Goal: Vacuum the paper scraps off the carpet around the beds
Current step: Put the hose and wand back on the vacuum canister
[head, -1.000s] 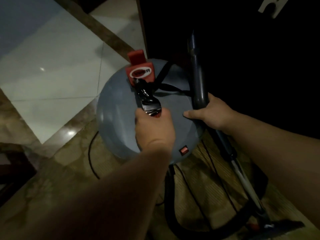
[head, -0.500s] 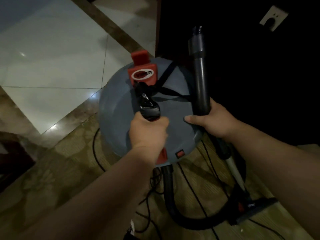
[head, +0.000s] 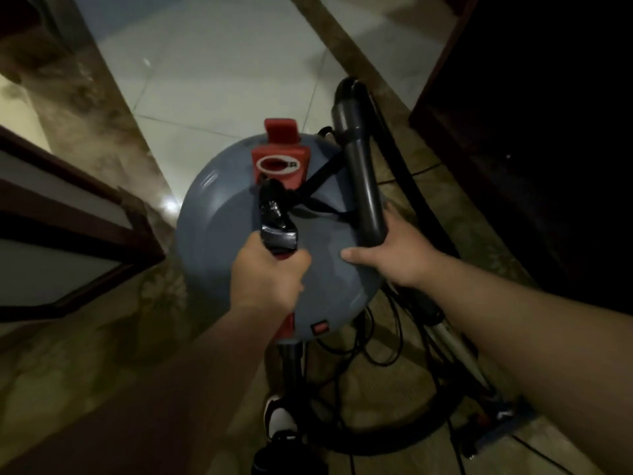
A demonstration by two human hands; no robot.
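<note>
Left hand (head: 265, 277) grips the taped handle (head: 277, 222) atop the grey vacuum canister (head: 219, 241). Right hand (head: 394, 257) clasps the dark wand (head: 363, 180) beside it.

Left grip (head: 265, 279) curls round the handle (head: 278, 231) atop the vacuum canister (head: 219, 241). Right grip (head: 394, 257), at the canister's right edge, seemingly wraps the wand (head: 363, 186), thumb extended.

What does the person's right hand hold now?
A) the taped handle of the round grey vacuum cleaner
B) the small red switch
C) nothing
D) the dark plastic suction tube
D: the right hand is curled round the dark plastic suction tube; the left hand grips the taped handle.
</note>
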